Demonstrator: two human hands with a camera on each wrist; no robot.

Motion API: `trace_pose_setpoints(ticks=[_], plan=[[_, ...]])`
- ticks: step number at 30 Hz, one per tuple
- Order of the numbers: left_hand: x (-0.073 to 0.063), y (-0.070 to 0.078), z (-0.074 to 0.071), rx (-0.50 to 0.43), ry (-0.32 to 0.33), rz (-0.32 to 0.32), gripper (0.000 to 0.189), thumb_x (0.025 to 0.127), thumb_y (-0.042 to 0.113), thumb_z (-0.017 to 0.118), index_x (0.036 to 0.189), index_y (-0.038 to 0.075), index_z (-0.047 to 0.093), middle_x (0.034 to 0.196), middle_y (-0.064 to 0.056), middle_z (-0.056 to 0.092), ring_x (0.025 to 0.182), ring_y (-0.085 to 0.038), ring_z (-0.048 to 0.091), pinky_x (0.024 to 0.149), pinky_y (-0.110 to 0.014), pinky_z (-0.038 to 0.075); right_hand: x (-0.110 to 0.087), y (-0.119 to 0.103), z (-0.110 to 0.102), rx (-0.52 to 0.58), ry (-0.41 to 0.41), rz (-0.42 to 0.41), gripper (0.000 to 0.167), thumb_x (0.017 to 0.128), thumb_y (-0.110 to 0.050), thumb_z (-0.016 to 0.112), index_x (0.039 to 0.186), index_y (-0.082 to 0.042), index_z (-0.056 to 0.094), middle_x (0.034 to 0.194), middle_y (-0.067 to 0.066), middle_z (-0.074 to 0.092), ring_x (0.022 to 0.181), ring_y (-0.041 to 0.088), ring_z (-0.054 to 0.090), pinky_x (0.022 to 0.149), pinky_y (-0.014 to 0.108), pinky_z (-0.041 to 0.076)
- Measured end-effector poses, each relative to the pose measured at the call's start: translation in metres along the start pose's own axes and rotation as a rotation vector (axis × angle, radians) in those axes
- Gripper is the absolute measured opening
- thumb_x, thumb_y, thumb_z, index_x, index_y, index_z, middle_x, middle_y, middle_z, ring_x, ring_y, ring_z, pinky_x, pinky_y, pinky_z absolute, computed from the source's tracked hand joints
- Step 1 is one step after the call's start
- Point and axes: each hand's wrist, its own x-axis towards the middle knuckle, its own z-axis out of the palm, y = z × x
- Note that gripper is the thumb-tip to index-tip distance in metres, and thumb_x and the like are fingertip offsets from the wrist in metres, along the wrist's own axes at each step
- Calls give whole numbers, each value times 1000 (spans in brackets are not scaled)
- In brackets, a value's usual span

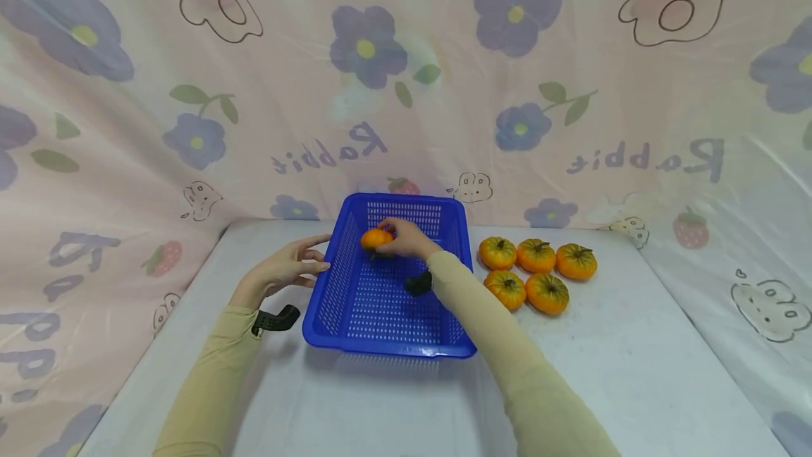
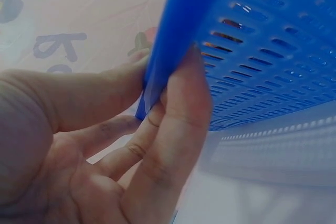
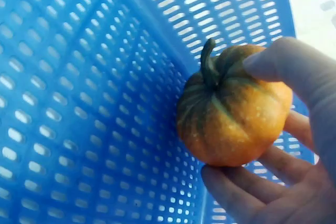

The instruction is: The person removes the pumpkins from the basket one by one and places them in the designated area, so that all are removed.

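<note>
A blue plastic basket with slotted walls stands at the middle of the white table. My left hand is at its left side; in the left wrist view the thumb and fingers pinch the basket's rim. Inside the basket, towards its far left corner, my right hand holds a small orange pumpkin. The right wrist view shows this pumpkin with its dark green top and curved stem, thumb on top and fingers below. Whether it touches the basket floor I cannot tell.
Several more small pumpkins sit in two rows on the table, just right of the basket. A patterned curtain with flowers and rabbits hangs behind the table and along both sides.
</note>
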Motion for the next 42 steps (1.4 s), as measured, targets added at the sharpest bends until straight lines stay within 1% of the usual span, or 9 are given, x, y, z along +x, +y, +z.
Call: trace_pose_setpoints(ticks=[5,11,17,19,22,26,32,37,42], plan=[[-1,-1,1,-3,0,-4,73,96,12,60,154,13,16,109,-20,55,92,-27,63,79,-42,56,-4,-3,-2,24,46,55,44,85,-18,70,123,-2,58,116,13,60,101,23,56,88,34,49],[-1,0,1,-5,-1,-1,73,95,13,61,154,12,16,105,-18,55,92,-27,63,79,-42,56,-9,-10,-7,69,117,121,46,86,-23,67,122,3,56,109,14,61,92,23,58,80,33,52],[-2,1,-1,-9,2,-5,73,95,10,60,154,12,16,106,-19,55,93,-28,63,80,-42,56,-10,-15,-17,130,167,151,42,88,-27,63,117,4,59,104,14,62,85,22,58,73,30,53],[-2,1,-1,-5,6,-5,73,95,10,60,154,12,16,106,-19,55,92,-28,63,79,-42,56,-11,-16,-22,187,166,172,42,89,-28,62,117,4,59,105,14,62,85,22,59,72,29,54],[-1,1,-1,-1,9,-4,73,95,10,60,154,12,17,105,-19,55,91,-28,63,79,-42,56,-13,-16,-30,323,143,207,44,91,-29,60,121,4,57,110,15,60,92,24,60,77,32,56],[0,2,1,8,14,-6,73,95,11,61,153,11,18,104,-19,56,92,-28,63,79,-42,56,-18,-17,-42,506,111,241,48,93,-31,59,126,4,53,118,16,56,104,28,58,86,41,53],[1,1,2,8,10,-6,73,95,13,61,153,12,18,106,-19,55,96,-32,61,80,-43,56,-26,-18,-59,713,79,249,47,96,-28,57,128,5,49,122,20,53,107,36,58,93,50,48],[1,1,1,6,4,-5,72,95,12,61,154,12,18,106,-19,56,93,-29,62,80,-43,56,-32,-17,-71,789,63,268,50,97,-26,54,133,5,40,129,21,45,108,40,57,93,52,47],[0,3,0,3,7,-6,73,95,12,61,154,12,18,107,-20,56,93,-27,63,80,-43,56,-38,-16,-83,824,67,267,47,100,-25,51,134,6,42,133,23,42,112,46,53,94,54,46]])
